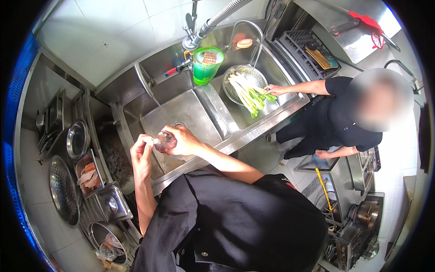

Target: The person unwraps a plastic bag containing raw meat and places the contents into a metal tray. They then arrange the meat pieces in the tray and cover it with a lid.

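Above the left basin of a steel double sink (180,108), my right hand (183,140) grips a small dark, pinkish piece of what looks like raw fish (166,142). The fingertips of my left hand (142,146) pinch a whitish bit at its left end. Below my hands the basin's drain is partly hidden. Water runs from a curved tap (145,80) into this basin.
A co-worker (340,102) at the right touches green onions (248,93) on a steel colander (234,71). A green container (205,66) stands between the basins. On the left rack are a steel pan of orange-pink pieces (89,176), a perforated tray (64,190) and a bowl (108,229).
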Demonstrator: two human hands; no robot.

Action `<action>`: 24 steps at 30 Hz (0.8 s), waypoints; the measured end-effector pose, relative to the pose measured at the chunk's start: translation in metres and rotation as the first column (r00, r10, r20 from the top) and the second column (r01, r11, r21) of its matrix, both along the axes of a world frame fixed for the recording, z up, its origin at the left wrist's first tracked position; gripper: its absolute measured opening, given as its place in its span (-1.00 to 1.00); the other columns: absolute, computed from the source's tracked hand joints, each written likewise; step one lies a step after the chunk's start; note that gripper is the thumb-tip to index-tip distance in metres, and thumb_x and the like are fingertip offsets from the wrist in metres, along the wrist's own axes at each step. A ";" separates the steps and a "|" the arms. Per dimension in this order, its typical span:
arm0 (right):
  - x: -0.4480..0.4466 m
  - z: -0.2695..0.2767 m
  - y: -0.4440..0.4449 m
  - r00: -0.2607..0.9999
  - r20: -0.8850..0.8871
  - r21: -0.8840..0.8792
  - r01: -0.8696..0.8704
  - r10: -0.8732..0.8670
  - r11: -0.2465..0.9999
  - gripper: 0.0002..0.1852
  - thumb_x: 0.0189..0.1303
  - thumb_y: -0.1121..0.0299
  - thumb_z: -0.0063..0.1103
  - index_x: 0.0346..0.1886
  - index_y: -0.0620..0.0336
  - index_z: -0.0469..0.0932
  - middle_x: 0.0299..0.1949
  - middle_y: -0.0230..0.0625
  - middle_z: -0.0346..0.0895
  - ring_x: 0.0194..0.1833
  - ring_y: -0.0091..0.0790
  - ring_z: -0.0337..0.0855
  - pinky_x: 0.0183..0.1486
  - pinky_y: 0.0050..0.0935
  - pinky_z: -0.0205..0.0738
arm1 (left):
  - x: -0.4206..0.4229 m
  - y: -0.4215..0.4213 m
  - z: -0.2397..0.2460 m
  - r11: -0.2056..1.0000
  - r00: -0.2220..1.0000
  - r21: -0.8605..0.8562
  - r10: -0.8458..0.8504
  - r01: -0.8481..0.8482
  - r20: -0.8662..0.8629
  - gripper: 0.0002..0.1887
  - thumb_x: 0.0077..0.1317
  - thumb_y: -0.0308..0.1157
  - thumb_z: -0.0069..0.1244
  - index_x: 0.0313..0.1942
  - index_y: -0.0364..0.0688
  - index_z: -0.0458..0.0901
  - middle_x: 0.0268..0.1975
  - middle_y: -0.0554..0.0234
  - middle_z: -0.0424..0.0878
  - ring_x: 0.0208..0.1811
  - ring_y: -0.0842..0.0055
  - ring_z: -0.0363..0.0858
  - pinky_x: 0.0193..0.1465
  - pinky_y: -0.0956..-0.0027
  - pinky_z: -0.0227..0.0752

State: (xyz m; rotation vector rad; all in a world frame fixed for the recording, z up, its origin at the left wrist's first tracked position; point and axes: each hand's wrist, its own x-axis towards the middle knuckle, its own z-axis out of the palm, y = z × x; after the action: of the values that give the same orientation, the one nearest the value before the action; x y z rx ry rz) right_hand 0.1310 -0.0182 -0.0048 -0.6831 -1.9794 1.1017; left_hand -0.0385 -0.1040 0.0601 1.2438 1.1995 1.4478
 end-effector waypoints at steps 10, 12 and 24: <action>0.004 -0.011 0.013 0.982 0.174 0.160 0.040 -0.068 0.986 -0.49 -0.15 0.14 0.58 -0.12 0.11 0.58 -0.22 -0.17 0.71 -0.18 0.01 0.75 -0.09 -0.09 0.63 | -0.002 -0.001 -0.030 0.986 0.993 -0.133 -0.091 0.101 0.080 -0.86 0.55 -0.45 -0.05 -0.18 -0.28 0.62 -0.17 0.41 0.58 -0.08 0.66 0.46 0.09 0.49 0.30; 0.002 -0.003 0.006 0.972 0.231 0.096 0.024 -0.046 0.995 -0.50 -0.13 0.14 0.56 -0.11 0.13 0.59 -0.20 -0.15 0.72 -0.16 0.04 0.75 -0.07 -0.06 0.63 | -0.002 0.004 -0.038 0.999 1.000 -0.051 -0.012 0.013 0.014 -0.88 0.52 -0.48 -0.02 -0.19 -0.30 0.63 -0.14 0.38 0.57 -0.07 0.64 0.46 0.10 0.49 0.29; 0.006 -0.026 0.006 0.916 0.397 0.144 -0.002 -0.056 0.990 -0.52 -0.22 0.19 0.58 -0.18 0.09 0.60 -0.27 -0.25 0.69 -0.21 -0.02 0.75 -0.10 -0.02 0.60 | -0.016 -0.010 -0.028 0.967 0.661 -0.215 -0.072 -0.137 -0.747 -0.64 0.12 -0.22 0.40 -0.38 -0.36 0.68 -0.31 0.03 0.60 -0.18 0.22 0.59 -0.11 0.23 0.40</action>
State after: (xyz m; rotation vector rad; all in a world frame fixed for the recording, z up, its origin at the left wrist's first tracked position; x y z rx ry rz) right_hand 0.1375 -0.0118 -0.0309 -0.9137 -2.3590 0.8396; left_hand -0.0544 -0.1140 0.0323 1.7084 1.8942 0.7247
